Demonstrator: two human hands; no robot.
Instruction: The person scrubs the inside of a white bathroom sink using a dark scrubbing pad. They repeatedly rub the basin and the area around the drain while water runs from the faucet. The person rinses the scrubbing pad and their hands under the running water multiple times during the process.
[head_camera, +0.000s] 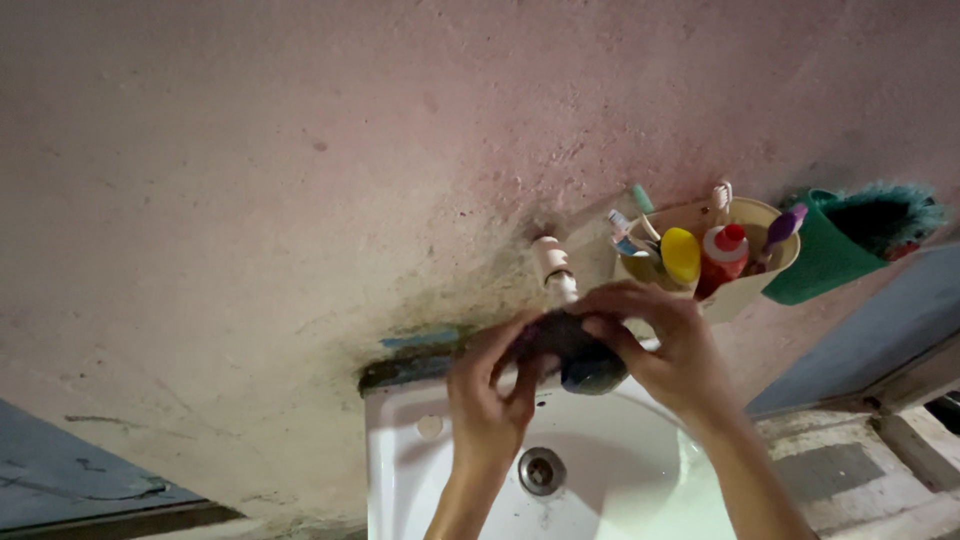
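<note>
Nearest: white washbasin (400, 470), lower part cut off by frame bottom; metal drain (541, 470) visible at centre, between the two forearms.

Above basin: left hand (487, 400) and right hand (665, 350), both wrapped around one dark scrubbing pad (578, 352). Left grip: fingers curled onto pad's left end, closed on it. Right grip: fingers draped over top and right end, also closed on it. Pad mostly hidden by fingers; exact kind hard to make out, dark with bluish underside. Long axis roughly horizontal, left to right, held over basin's rear edge.

Just behind hands: tap (554, 268), white and pinkish, sticking out of wall; spout end hidden behind pad and fingers.

Right of tap: beige wall-mounted holder (745, 290) with toothbrushes (785, 228), yellow item and red-capped tube (725, 250); lower edge hidden by right hand.

Farther right: green holder (820, 270) with teal bristly brush (885, 215), partly in shadow.

Behind all: rough pink wall (300, 150), dark stain above basin.
</note>
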